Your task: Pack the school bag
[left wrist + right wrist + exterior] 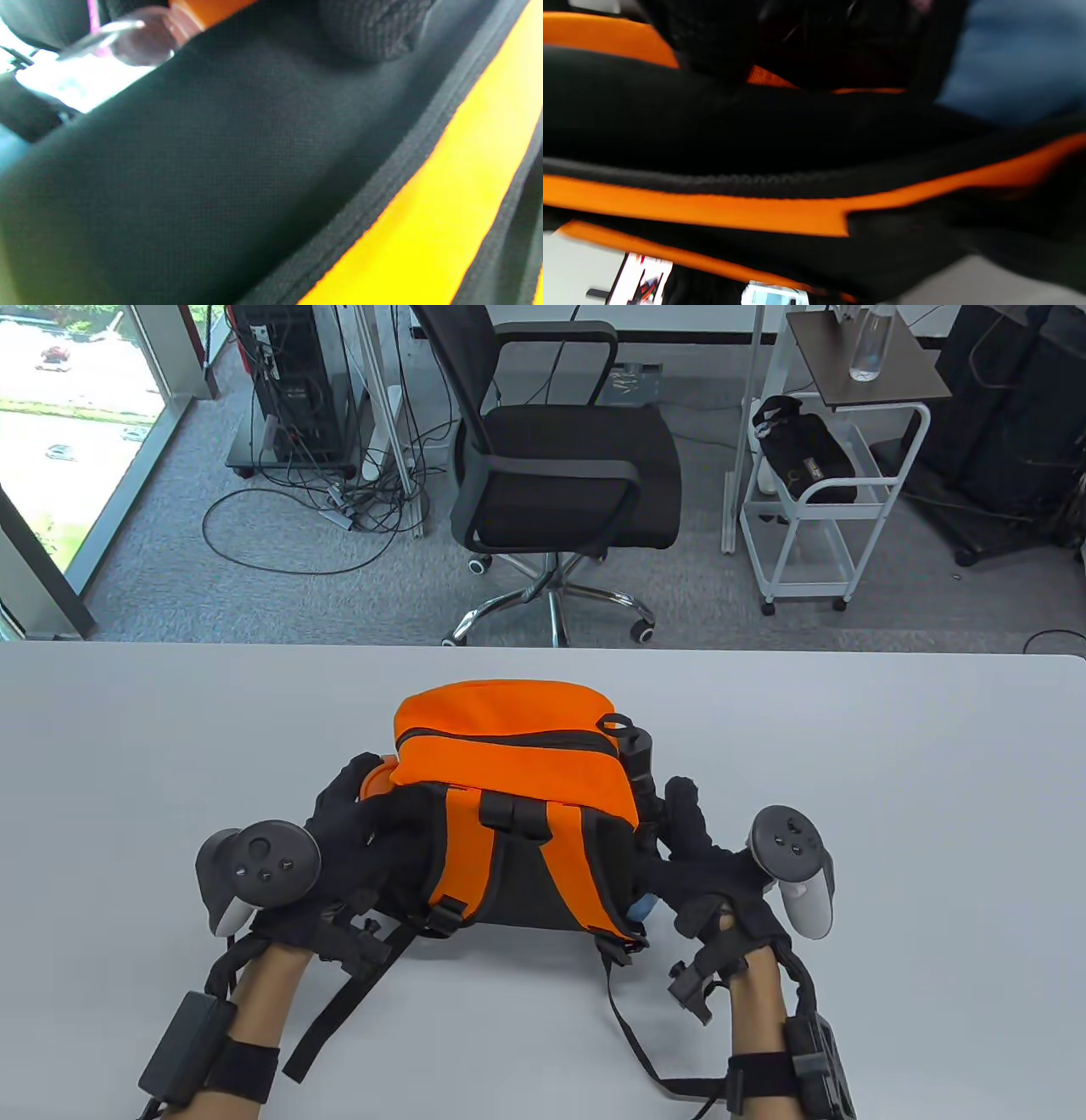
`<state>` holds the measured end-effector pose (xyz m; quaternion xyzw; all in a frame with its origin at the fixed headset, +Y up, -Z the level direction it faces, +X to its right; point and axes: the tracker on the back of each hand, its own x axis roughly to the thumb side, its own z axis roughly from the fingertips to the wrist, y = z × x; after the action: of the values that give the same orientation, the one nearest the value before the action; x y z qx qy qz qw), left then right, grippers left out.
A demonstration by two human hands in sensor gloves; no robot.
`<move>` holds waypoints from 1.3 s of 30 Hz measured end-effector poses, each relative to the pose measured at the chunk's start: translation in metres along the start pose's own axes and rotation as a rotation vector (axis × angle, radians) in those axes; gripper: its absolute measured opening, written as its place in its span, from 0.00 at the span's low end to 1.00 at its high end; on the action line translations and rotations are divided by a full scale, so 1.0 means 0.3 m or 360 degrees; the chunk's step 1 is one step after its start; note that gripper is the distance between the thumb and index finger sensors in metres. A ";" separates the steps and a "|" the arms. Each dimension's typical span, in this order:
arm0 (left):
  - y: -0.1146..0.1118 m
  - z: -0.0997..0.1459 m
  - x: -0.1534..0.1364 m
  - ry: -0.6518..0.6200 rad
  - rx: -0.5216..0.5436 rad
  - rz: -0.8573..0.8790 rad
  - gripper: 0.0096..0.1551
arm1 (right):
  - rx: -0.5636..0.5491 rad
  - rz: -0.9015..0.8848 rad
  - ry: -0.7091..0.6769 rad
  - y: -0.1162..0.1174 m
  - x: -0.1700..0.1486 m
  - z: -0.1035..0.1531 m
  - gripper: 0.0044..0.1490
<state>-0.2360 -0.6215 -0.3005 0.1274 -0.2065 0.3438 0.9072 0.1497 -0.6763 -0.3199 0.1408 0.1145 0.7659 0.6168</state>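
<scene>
An orange and black school bag stands on the white table, its back panel and orange shoulder straps facing me. My left hand grips its left side, fingers spread over the black panel. My right hand grips its right side, next to a black bottle in the side pocket. A bit of blue shows under the right hand. The left wrist view shows the bag's black fabric and an orange strap up close. The right wrist view shows black fabric and orange trim, blurred.
The bag's loose black straps trail over the table toward me. Beyond the table's far edge stand a black office chair, a white trolley and cables on the floor.
</scene>
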 end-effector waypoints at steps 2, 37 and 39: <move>0.001 0.002 0.032 0.0033 -0.0009 -0.0137 0.30 | 0.0048 0.0360 0.0035 0.028 0.024 -0.031 0.65; 0.175 0.153 0.004 0.0082 0.0062 -0.0184 0.45 | -0.0466 0.0563 0.0051 -0.073 0.145 0.249 0.49; 0.195 0.159 -0.002 0.0131 0.0035 -0.0419 0.46 | -0.0576 0.0859 0.0042 -0.083 0.174 0.270 0.50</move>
<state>-0.2896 -0.5969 -0.2536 0.1490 -0.1467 0.2289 0.9507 0.1908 -0.6198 -0.2489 0.0441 -0.0571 0.9114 0.4051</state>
